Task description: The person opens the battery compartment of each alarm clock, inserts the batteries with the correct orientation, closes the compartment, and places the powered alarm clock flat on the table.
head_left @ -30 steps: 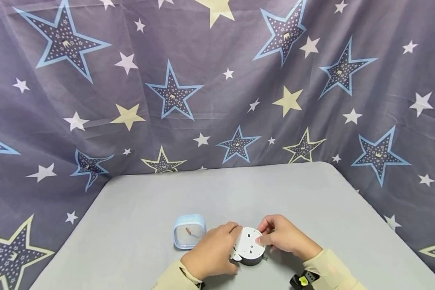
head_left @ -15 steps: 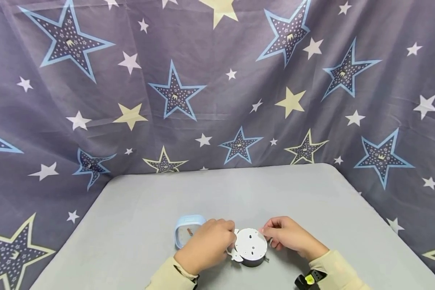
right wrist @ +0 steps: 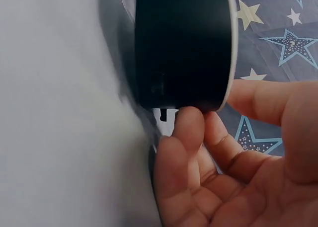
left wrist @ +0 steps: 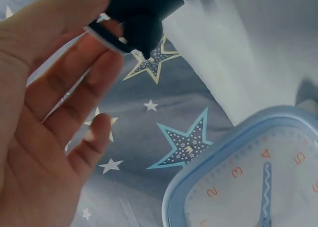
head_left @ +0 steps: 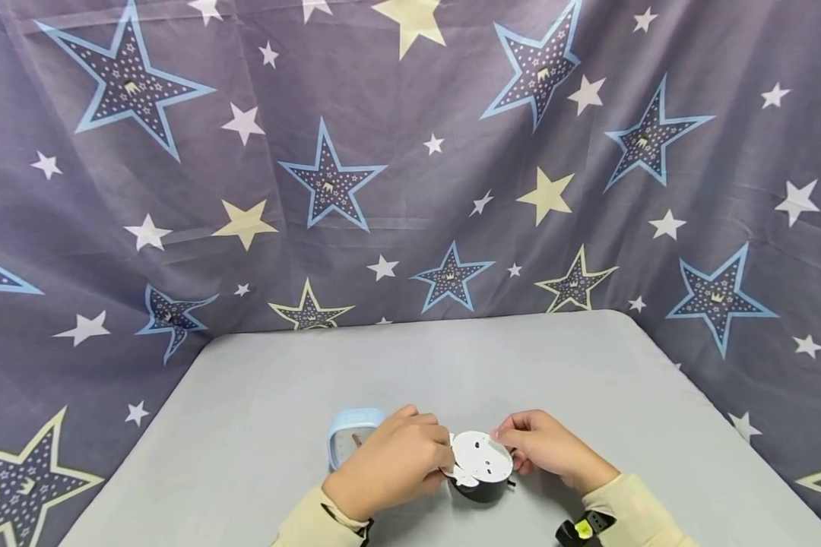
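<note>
A round alarm clock (head_left: 482,456) with a dark drum-shaped body is held tilted between both hands in the head view. Its white side, marked with small dark spots, faces up. My left hand (head_left: 400,460) pinches its left end, where the left wrist view shows a dark dome (left wrist: 141,31) and a curved handle between thumb and fingers. My right hand (head_left: 550,448) grips the opposite edge, thumb on the pale rim and fingers under the dark body (right wrist: 184,48), beside a small peg-like foot (right wrist: 163,114).
A light blue square alarm clock (head_left: 356,418) stands left of my left hand, partly hidden by it; orange numerals show on its dial (left wrist: 238,202). All this is on a grey table (head_left: 280,372). A star-patterned curtain (head_left: 410,152) hangs behind and at both sides.
The round clock has shifted slightly right and tilted, showing more of its dark side. My left hand moved from over its left part to grip its left end; my right thumb shifted to the rim.
</note>
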Action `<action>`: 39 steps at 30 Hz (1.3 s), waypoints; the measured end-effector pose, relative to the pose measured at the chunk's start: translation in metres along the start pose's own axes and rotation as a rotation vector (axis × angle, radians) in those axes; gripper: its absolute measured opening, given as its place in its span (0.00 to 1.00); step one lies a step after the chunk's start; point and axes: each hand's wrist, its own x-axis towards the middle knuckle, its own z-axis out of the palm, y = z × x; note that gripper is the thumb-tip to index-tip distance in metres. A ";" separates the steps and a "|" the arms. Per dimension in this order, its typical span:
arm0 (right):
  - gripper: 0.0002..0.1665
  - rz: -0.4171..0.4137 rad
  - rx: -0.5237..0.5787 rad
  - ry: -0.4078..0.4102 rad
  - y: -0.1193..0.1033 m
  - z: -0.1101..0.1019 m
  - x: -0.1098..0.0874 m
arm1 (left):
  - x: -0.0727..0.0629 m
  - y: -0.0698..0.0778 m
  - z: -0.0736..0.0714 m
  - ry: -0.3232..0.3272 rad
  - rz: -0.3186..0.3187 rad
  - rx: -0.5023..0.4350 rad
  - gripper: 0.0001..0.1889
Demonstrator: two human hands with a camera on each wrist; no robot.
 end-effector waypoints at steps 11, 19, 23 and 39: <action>0.19 0.057 0.139 0.005 -0.003 -0.011 -0.001 | 0.012 0.003 -0.001 0.178 -0.011 -0.015 0.07; 0.20 0.070 0.186 0.015 0.002 -0.021 0.001 | 0.026 0.001 -0.003 0.209 -0.017 -0.006 0.06; 0.20 0.075 0.201 0.018 0.004 -0.024 0.002 | 0.036 -0.002 -0.004 0.209 -0.020 0.008 0.04; 0.15 0.065 0.201 0.009 0.010 -0.022 0.004 | 0.073 -0.018 -0.002 0.096 -0.076 0.023 0.05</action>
